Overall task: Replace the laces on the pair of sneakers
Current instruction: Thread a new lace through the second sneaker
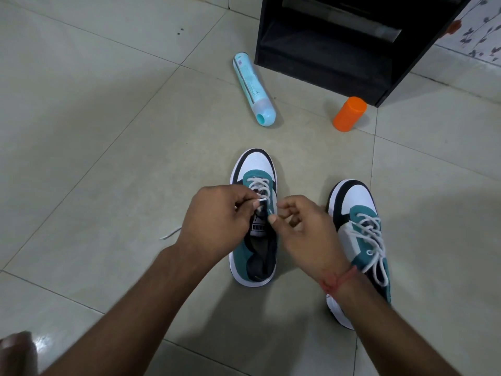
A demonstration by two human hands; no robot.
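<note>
Left hand (214, 218): fingers curled, pinching a white lace (260, 200) over the left sneaker (254, 218) on the floor tiles (108, 147).
Right hand (303, 226): thumb and forefinger pinched together at the eyelet row; whether they grip lace cannot be told.
Right sneaker (357, 240): laced, just beyond the right fingers.
Blue bottle (253, 89), orange cap (349, 113), black cabinet (352, 44): well ahead of both hands.

both hands' fingers curled in a pinching grip: left hand (217, 217), right hand (303, 229).

A pale blue bottle (253, 90) lies on the tiled floor (95, 118) near an orange cap (349, 114) and a black cabinet (339, 50).
</note>
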